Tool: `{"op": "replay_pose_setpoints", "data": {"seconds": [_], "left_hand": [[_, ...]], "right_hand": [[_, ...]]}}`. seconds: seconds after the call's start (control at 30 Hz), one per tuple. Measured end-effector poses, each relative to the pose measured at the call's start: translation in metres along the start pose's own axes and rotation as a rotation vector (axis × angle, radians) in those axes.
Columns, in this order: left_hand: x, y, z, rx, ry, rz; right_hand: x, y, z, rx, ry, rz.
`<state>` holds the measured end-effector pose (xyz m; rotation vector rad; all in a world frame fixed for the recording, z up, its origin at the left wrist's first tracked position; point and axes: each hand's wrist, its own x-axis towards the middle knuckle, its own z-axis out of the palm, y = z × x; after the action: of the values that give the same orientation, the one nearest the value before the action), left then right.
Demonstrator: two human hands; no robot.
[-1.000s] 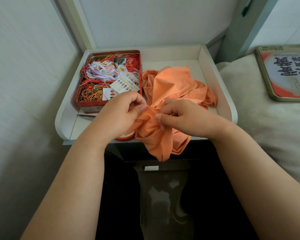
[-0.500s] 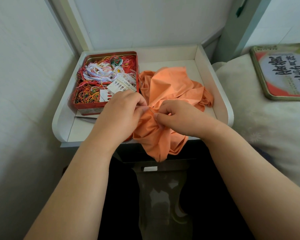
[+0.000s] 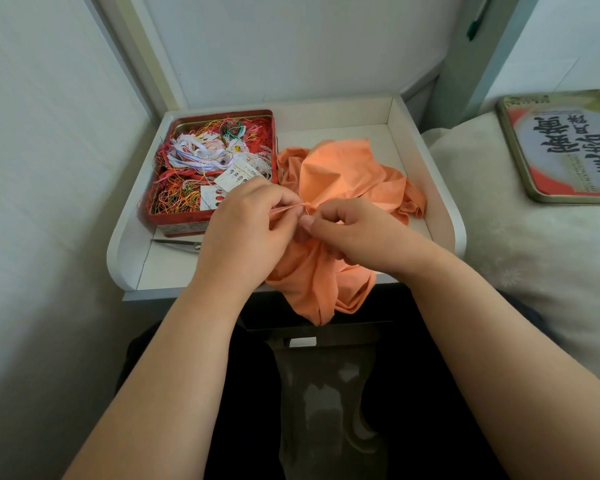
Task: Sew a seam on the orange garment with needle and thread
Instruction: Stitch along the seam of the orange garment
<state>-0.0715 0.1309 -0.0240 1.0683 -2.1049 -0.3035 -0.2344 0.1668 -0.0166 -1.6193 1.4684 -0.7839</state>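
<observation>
At six o'clock of the desk (image 3: 426,188), left hand (image 3: 246,223) pinches the soft, limp orange garment (image 3: 340,174)'s fold while right hand (image 3: 347,230) seemingly pinches the needle (image 3: 306,210).

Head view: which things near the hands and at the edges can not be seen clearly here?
- Needle: only a thin glint between left hand and right hand; too small to be sure.
- Thread: too fine to follow on the orange garment.
- Scissors: the handles are hidden behind the left hand.
- Tin lid on the bed: cut off by the right edge.
- Cards in the red tin: print too small to read.
</observation>
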Motion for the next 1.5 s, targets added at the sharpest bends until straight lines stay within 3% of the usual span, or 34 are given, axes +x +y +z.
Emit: {"op": "replay_pose_setpoints", "data": {"seconds": [0.17,0.53,0.7,0.83,1.1,1.2,1.33,1.5], "left_hand": [[0.000,-0.003,-0.001,-0.001,0.014,-0.019],[0.001,-0.001,0.002,-0.107,-0.041,-0.060],[-0.003,0.006,0.005,-0.180,-0.186,-0.100],[-0.003,0.011,0.008,-0.224,-0.304,-0.194],[0.000,0.007,0.001,-0.713,-0.561,-0.480],[0.000,0.006,0.000,-0.882,-0.663,-0.492],[0.000,0.007,-0.001,-1.050,-0.732,-0.440],[-0.001,0.011,0.000,-1.011,-0.795,-0.402]], "right_hand": [[-0.001,0.003,-0.006,0.023,-0.065,0.040],[0.003,0.004,-0.009,0.088,0.234,0.071],[0.004,0.005,-0.008,0.142,0.178,0.059],[0.005,0.004,-0.009,0.140,0.304,-0.002],[0.007,0.000,-0.015,0.247,0.504,-0.183],[0.006,-0.001,-0.014,0.338,0.446,-0.194],[0.011,0.004,-0.011,0.568,0.247,-0.168],[0.011,0.003,-0.008,0.670,0.157,-0.177]]}}
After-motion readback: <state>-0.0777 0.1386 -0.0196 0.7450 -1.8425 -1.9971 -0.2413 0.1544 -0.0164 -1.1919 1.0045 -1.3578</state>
